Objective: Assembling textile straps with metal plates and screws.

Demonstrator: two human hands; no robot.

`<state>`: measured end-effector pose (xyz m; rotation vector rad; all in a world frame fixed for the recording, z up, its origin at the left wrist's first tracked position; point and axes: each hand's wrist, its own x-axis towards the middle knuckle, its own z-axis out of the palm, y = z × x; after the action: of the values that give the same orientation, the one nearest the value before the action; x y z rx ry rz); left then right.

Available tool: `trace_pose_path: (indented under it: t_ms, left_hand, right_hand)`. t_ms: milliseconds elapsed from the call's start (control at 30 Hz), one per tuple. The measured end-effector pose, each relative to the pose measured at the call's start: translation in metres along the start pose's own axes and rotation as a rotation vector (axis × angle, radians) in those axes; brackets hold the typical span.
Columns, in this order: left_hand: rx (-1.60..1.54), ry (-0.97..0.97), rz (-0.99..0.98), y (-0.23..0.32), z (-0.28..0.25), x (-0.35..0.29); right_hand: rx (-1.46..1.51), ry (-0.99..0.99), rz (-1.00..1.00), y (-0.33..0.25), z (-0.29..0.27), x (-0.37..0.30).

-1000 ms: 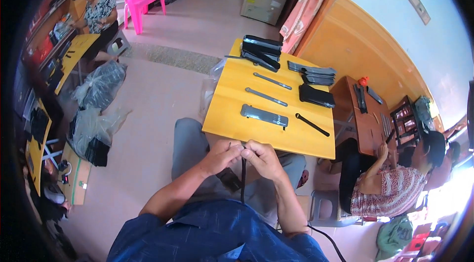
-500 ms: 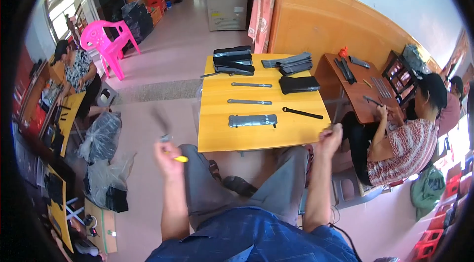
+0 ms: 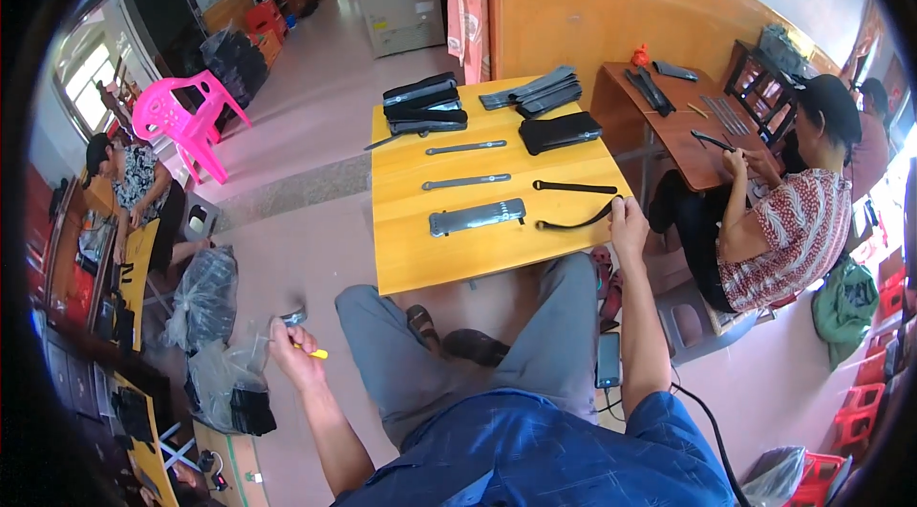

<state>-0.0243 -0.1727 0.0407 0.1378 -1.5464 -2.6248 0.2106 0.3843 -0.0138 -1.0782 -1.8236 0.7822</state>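
My right hand (image 3: 629,228) pinches one end of a black strap (image 3: 569,225) at the table's right edge; its far end, with a small loop, lies on the tabletop. Just beyond it lies another black strap (image 3: 575,188). My left hand (image 3: 297,354) is out left of the table, above the floor, closed around a yellow-handled tool (image 3: 318,353). A blurred dark, shiny piece by its fingertips cannot be made out. On the yellow table (image 3: 430,263) are a flat grey piece (image 3: 476,217), two grey strips (image 3: 466,181), a black pouch-like bundle (image 3: 562,131) and stacked dark strips (image 3: 540,89).
A black stack (image 3: 425,106) sits at the table's far left corner. At right, a person (image 3: 788,211) works at a brown table (image 3: 683,134). Another person (image 3: 143,182) sits far left. Plastic bags (image 3: 205,297) and a pink chair (image 3: 191,115) stand on the left floor.
A second black strap now shows on the table, one end in my right hand. My left hand has moved left and nearer my body with the yellow-handled tool. The whole view has shifted.
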Motion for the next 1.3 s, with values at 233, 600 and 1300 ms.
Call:
trace_pose_path:
  t_ms: [233, 600, 1300]
  left_hand:
    - [0.116, -0.167, 0.042, 0.006, 0.022, -0.024]
    - [0.379, -0.597, -0.139, 0.011, 0.076, -0.035]
    - [0.722, -0.890, -0.255, -0.107, 0.157, 0.033]
  right_hand:
    - [-0.556, -0.036, 0.059, 0.010, 0.000, 0.007]
    - [-0.655, 0.044, 0.025, 0.000, -0.028, -0.006]
    - [0.910, -1.159, 0.462, -0.120, 0.072, -0.188]
